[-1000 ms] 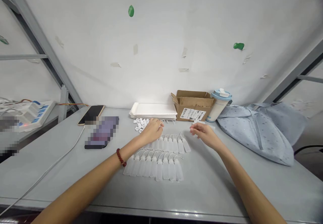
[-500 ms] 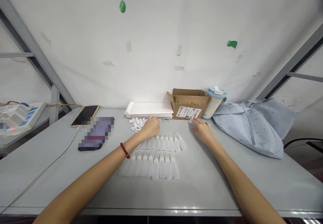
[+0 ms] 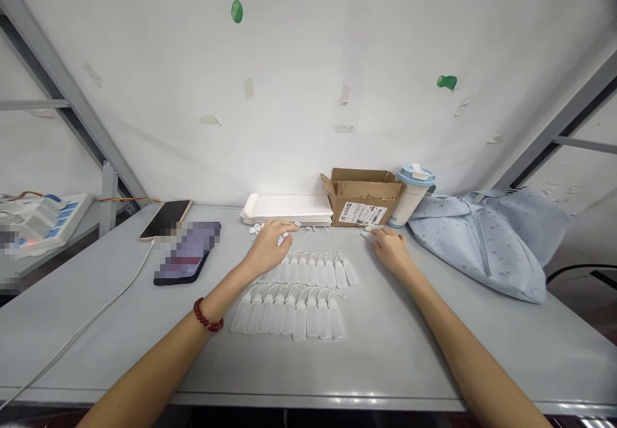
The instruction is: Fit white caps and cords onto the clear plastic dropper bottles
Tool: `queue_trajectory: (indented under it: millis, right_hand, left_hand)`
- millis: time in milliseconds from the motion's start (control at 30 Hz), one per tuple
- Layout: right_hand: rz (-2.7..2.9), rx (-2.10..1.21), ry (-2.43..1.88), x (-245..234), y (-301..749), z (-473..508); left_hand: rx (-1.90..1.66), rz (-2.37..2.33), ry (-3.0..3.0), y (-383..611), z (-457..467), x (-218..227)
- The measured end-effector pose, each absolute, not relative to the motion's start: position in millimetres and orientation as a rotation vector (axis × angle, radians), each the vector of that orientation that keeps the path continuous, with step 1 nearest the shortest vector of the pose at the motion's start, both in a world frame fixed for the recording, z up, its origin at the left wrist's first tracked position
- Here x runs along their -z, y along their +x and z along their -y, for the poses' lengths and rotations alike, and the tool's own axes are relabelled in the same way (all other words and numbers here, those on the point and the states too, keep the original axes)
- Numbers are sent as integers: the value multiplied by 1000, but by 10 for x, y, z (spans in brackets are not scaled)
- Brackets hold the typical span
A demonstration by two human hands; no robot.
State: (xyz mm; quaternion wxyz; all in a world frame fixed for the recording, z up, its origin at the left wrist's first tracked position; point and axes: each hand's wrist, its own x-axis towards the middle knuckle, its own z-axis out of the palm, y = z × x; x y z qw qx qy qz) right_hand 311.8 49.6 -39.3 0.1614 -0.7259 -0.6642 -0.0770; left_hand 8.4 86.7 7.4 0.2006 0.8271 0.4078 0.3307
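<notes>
1. Since half a second ago the left hand [image 3: 267,248] has drawn back toward the lower left, and its red bead bracelet [image 3: 208,315] sits lower in the frame. The right hand [image 3: 391,249] has stayed put.
2. The left hand is at centre frame with its fingers loosely curled over the loose white caps [image 3: 255,227]. A white speck shows at its fingertips, but I cannot tell whether it grips one.
3. The right hand lies palm down right of centre, fingertips touching a small white piece [image 3: 370,233]. I cannot tell whether it is pinched.
4. Two rows of small translucent bottles [image 3: 308,270] lie flat between the hands, and the nearer row [image 3: 289,312] is lower in the frame. The left hand touches the far row's left end.
5. Behind them stand white trays [image 3: 286,208], a cardboard box [image 3: 361,198] and a lidded cup [image 3: 412,196].
6. A blue cloth [image 3: 482,241] lies at the right, and a phone [image 3: 166,218] at the left.
</notes>
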Motion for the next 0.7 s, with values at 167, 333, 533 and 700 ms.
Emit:
queue_trajectory:
  millis: [167, 333, 533, 700]
  right_hand:
    - [1861, 162, -1930, 350, 3059, -488]
    - [1905, 122, -1689, 220, 2758, -355]
    - [1956, -7, -1319, 195, 2440, -195]
    - [2017, 6, -1225, 161, 2326, -113]
  left_hand:
    - [-963, -1107, 2154, 125, -697, -153]
    - [-945, -1078, 1991, 215, -563, -211]
    - [-937, -1001, 1892, 235, -546, -190]
    - [-890, -1013, 1896, 251, -529, -169]
